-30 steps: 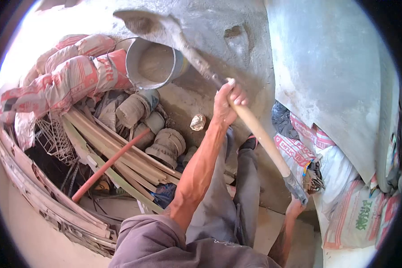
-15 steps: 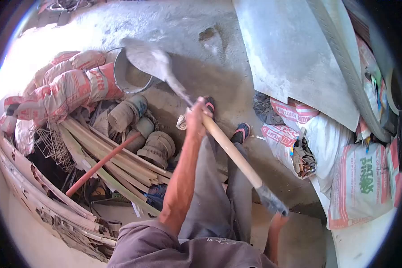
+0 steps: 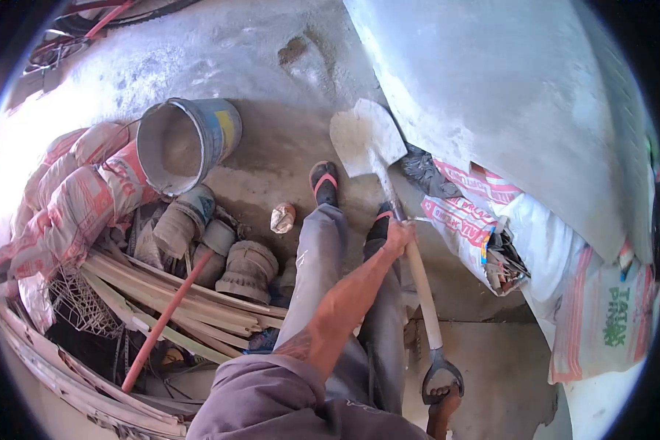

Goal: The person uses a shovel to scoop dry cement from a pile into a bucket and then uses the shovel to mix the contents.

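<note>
A shovel (image 3: 420,282) stands across my front, its pale metal blade (image 3: 364,138) up ahead near the grey sheet and its D-shaped handle close to my body. My left hand (image 3: 398,238) is wrapped round the shaft just below the blade's neck. Lower right, my right hand (image 3: 444,400) has its fingers closed round the black D-grip. To the left of the blade, a bucket (image 3: 231,132) with grey material inside leans with its mouth toward me. A small crumpled object (image 3: 283,218) lies on the floor beside my foot.
Red-and-white sacks (image 3: 77,205) are piled at the left, above wooden strips (image 3: 176,293), a red pipe (image 3: 166,319) and round concrete pieces (image 3: 248,271). On the right, a large grey sheet (image 3: 491,95) lies over more filled sacks (image 3: 601,315).
The shovel has swung rightward, its blade moving from over the bucket to beside the grey sheet. Both hands moved with it, and the D-grip now faces the camera. My view has shifted.
</note>
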